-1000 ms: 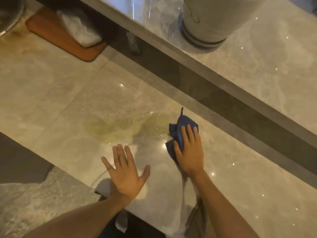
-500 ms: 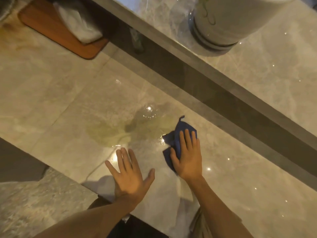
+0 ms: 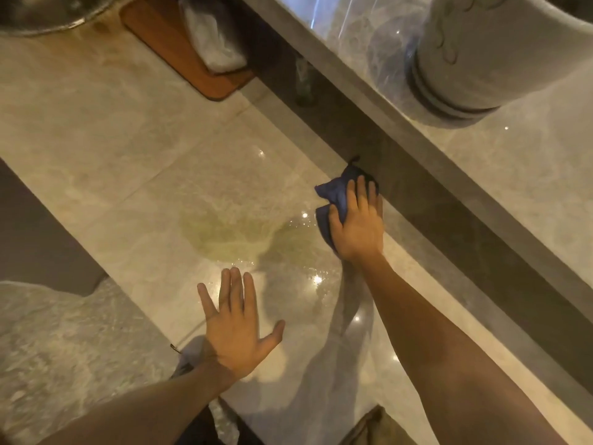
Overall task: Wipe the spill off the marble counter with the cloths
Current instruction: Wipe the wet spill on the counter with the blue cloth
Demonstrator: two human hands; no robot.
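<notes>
A yellowish spill [image 3: 224,234] spreads over the middle of the pale marble counter [image 3: 106,149]. My right hand [image 3: 359,220] presses a crumpled blue cloth [image 3: 335,191] flat on the counter at the spill's right edge, close to the dark recessed strip. My left hand [image 3: 236,326] lies flat with fingers spread near the counter's front edge, just below the spill, holding nothing. Only one cloth is under my hands.
A raised marble ledge [image 3: 529,175] runs diagonally behind the dark strip and bears a large white pot [image 3: 487,56]. At the back left sit a wooden board [image 3: 160,36] with a white cloth [image 3: 211,36] on it, and a metal bowl [image 3: 48,11].
My right hand has pushed the blue cloth away from me, up to the dark strip. My left hand stays flat near the front edge.
</notes>
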